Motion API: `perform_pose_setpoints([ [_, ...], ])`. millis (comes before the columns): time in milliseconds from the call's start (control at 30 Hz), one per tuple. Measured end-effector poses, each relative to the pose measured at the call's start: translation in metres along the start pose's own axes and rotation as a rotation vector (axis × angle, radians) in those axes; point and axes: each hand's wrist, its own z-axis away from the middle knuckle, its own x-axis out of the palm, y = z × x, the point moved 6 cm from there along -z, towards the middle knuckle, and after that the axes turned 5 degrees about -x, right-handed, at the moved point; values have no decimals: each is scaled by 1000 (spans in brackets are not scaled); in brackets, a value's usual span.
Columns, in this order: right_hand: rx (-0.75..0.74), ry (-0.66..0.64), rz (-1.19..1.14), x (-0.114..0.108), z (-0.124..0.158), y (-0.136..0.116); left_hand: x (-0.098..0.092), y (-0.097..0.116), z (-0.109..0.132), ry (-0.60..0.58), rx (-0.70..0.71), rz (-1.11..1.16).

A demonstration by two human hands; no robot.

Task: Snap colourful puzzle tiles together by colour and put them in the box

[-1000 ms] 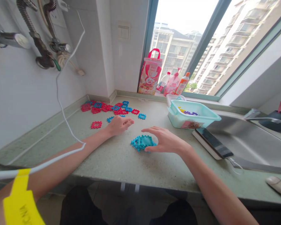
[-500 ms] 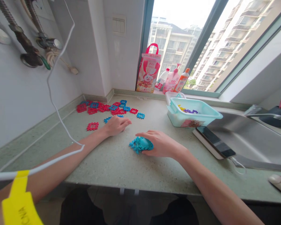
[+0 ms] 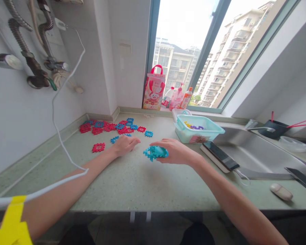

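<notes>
My right hand (image 3: 174, 150) is closed around a bundle of turquoise toothed building pieces (image 3: 153, 153). A faint shadow lies beneath, so the bundle seems slightly raised off the counter. My left hand (image 3: 124, 144) lies on the counter with fingers loosely curled together, and nothing shows in it. Just behind it is a blue toothed piece (image 3: 114, 140), partly covered. A lone red square piece (image 3: 98, 147) lies left of that hand. Farther back, red pieces (image 3: 109, 127) and blue pieces (image 3: 119, 126) spread in a loose pile; a single blue piece (image 3: 148, 134) sits at its right end.
A turquoise tub (image 3: 201, 136) holding yellow and purple pieces stands at the right, before the sink (image 3: 241, 146). A phone (image 3: 221, 156) rests on a white block beside it. A white cable (image 3: 63, 143) hangs at the left. Bottles (image 3: 177, 98) and a bag (image 3: 154, 92) line the sill.
My right hand has lifted the turquoise pieces slightly off the counter. My left hand stays in about the same place, its fingers a little more curled. The camera view has shifted.
</notes>
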Motion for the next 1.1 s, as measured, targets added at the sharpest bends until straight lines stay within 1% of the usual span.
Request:
perform_pose_setpoints([
  [100,55,71,51,-39,1,19,0,1,-1,-15,-19,-10],
  [200,138,141,111,-83,5,52,1,-2,-2,-26,-30,-11],
  [267,196,185,143,-109,13,85,2,-5,-3,-32,-29,-13],
  [333,270,204,151,-130,23,125,3,-7,-4,-37,-27,-14],
  [400,368,228,133,-145,38,168,4,-9,-4,-41,-24,-9],
  [467,473,236,115,-154,56,209,5,-9,-5,-48,-19,-2],
  [533,587,259,92,-158,76,246,5,-9,-5,-51,-17,-2],
  [600,697,277,89,-157,95,275,5,-9,-6,-50,-19,-8],
  [667,791,243,91,-149,110,297,4,-7,-5,-48,-21,-13],
  [700,812,224,94,-144,115,304,4,-6,-5,-47,-21,-14],
  [767,820,188,119,-135,119,312,2,-5,-5,-45,-22,-14],
  [833,821,155,163,-127,118,315,2,-4,-5,-42,-17,-16],
  [967,850,56,246,-115,107,319,4,-7,-6,-34,-2,-23],
  [1100,867,-20,260,-102,95,324,7,-9,-8,-32,-1,-39],
])
